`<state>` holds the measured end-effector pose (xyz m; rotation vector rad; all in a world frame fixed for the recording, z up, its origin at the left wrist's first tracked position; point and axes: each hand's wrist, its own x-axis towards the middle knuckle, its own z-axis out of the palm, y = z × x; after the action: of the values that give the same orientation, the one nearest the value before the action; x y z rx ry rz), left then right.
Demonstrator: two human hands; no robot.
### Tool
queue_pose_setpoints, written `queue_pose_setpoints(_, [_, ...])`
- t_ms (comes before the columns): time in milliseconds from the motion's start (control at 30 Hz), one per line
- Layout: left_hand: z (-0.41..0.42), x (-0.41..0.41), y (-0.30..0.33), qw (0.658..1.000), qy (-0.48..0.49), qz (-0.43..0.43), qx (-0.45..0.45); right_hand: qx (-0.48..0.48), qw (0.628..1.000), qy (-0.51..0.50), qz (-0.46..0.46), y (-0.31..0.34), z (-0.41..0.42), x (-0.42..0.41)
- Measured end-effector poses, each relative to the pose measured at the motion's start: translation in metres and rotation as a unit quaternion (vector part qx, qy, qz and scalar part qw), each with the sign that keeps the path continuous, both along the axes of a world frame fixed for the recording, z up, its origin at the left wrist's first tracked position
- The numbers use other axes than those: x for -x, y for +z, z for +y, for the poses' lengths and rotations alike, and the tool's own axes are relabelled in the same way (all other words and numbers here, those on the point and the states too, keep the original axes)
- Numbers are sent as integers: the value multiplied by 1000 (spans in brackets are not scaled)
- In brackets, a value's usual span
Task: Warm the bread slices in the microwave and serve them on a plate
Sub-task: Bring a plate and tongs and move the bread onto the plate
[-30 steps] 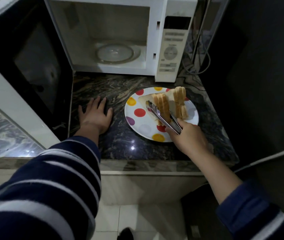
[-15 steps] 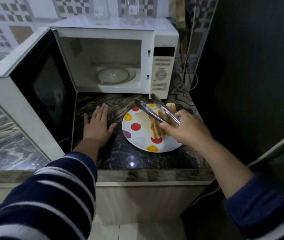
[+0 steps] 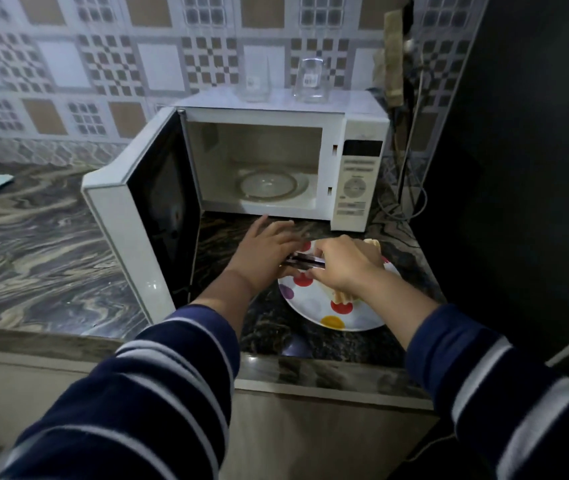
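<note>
Left hand is off the counter, where it lay flat a moment ago, and has come across to meet the right hand over the left part of the spotted plate. The metal tongs now lie level between the two hands; right fingers are curled over one end, left fingers look straight and blurred, touching the other end, and whether they grip it I cannot tell. Bread slices lie on the plate, mostly hidden under the right hand, near the counter's front right corner. Microwave stands at the back with its door open, turntable bare. Judgement: serving looks done; tongs are probably being handed over or put away.
</note>
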<state>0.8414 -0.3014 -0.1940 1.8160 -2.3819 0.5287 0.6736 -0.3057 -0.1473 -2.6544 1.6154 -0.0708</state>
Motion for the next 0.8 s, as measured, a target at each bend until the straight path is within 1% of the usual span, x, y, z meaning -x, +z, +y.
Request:
queue_pose_setpoints(133, [0, -3, 0, 999, 18, 28, -6, -15, 1000, 13, 7, 2, -6, -3])
queue_pose_setpoints(300, [-5, -14, -4, 993, 60, 98, 1, -73, 996, -3, 44, 10, -19, 9])
queue_pose_setpoints(400, [-6, -17, -8, 990, 79, 113, -8, -109, 993, -16, 49, 13, -26, 18])
queue_pose_setpoints(500, [-8, -16, -9, 989, 90, 112, -25, -97, 995, -16, 24, 9, -31, 21])
queue_pose_setpoints(600, [-7, -15, -9, 991, 93, 76, -52, -71, 997, -36, 2, 1, -35, 22])
queue_pose_setpoints(733, [-6, -3, -4, 996, 45, 58, -57, -76, 996, -52, -10, -5, -37, 27])
queue_pose_setpoints(800, [-8, 4, -4, 997, 37, 44, -58, -76, 995, -57, -8, -8, -37, 30])
